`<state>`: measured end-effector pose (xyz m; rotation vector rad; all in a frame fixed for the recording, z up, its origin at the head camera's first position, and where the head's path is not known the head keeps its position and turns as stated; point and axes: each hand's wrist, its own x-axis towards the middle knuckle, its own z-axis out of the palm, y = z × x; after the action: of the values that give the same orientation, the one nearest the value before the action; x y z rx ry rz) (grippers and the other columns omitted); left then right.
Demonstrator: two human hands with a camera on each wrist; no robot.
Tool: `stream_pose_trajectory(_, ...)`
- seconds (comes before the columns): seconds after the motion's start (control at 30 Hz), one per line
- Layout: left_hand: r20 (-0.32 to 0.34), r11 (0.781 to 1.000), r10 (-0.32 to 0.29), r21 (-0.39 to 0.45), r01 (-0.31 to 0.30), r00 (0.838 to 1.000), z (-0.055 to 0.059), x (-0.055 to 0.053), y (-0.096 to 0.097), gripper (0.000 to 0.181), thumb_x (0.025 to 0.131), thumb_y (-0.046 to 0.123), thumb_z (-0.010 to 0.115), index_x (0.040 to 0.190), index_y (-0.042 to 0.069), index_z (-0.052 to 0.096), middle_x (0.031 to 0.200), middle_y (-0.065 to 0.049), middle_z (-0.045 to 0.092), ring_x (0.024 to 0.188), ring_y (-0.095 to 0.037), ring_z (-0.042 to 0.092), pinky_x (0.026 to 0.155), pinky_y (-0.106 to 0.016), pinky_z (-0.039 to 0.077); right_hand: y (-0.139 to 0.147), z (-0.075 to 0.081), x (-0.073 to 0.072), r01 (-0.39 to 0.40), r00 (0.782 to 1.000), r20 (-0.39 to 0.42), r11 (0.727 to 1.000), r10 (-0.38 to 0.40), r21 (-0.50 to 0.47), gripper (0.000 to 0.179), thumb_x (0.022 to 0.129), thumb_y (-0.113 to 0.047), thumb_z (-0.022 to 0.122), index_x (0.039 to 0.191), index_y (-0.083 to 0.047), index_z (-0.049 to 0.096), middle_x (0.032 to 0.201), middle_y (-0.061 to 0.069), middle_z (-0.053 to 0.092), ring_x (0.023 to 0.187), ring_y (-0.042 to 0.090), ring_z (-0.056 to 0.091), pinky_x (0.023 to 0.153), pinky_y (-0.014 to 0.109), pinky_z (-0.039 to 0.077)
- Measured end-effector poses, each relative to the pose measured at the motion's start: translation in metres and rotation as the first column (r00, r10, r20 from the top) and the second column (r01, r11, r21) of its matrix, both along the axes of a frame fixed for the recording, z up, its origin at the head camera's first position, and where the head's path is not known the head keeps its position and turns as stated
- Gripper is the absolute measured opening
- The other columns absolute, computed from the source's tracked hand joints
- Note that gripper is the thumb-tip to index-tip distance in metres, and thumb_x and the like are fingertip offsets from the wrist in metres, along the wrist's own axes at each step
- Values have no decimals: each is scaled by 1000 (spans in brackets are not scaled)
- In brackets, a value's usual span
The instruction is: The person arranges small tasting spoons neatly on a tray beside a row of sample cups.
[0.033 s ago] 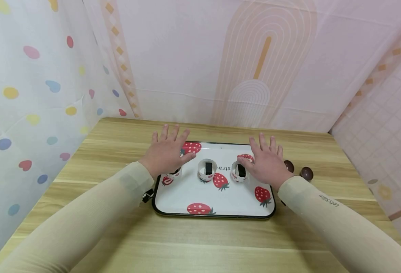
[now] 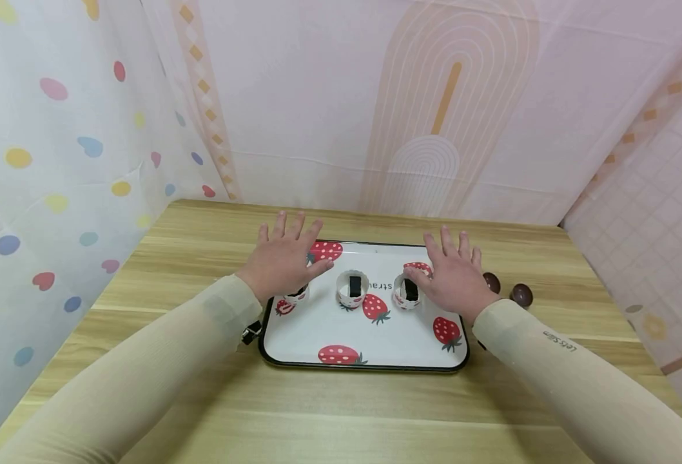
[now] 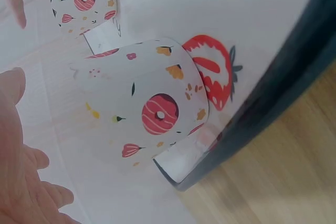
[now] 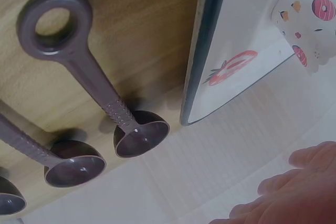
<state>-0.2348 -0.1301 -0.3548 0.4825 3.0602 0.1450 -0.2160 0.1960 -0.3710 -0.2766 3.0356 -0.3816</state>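
Note:
My left hand (image 2: 285, 261), fingers straight and spread, is over the left end of a strawberry-printed white tray (image 2: 300, 338), partly hiding a paper cup (image 2: 299, 298). My right hand (image 2: 454, 277) is spread the same way over the tray's right side, its thumb overlapping another paper cup (image 2: 401, 303). Between them stands a third cup (image 2: 350, 301). A black piece (image 2: 355, 286) shows inside the middle cup, and a similar black piece (image 2: 410, 290) in the right one. In the left wrist view, doughnuts and flowers decorate the nearest cup (image 3: 136, 82). Neither hand holds anything.
Dark brown round-bowled scoops lie on the wooden table (image 2: 318, 412) right of the tray; one scoop (image 4: 94, 77) shows its ring-ended handle, beside a second scoop (image 4: 76, 169) and a partly cut-off third (image 4: 10, 198). Printed curtains (image 2: 306, 116) hang behind and at both sides.

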Motion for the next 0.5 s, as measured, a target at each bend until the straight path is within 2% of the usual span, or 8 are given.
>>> stream_pose_trajectory(0.37, -4, 999, -3, 47, 3, 1000, 3, -2, -17, 89, 103, 71, 45, 171, 23, 14, 178, -17, 5, 161, -53, -1, 125, -77, 6, 8, 10, 2, 8, 1000, -5, 999, -9, -53, 96, 102, -74, 42, 171, -13, 13, 177, 23, -3, 160, 55, -12, 124, 77, -5)
stream_pose_trajectory(0.5, -13, 997, -23, 69, 24, 1000, 2, -1, -29, 91, 102, 72, 44, 171, 21, 14, 177, -19, 8, 161, -55, 0, 125, -77, 6, 19, 13, 6, 3, 1000, -18, 998, -4, -58, 90, 106, -65, 43, 170, -10, 14, 175, 28, 0, 159, 57, -10, 125, 76, -4)
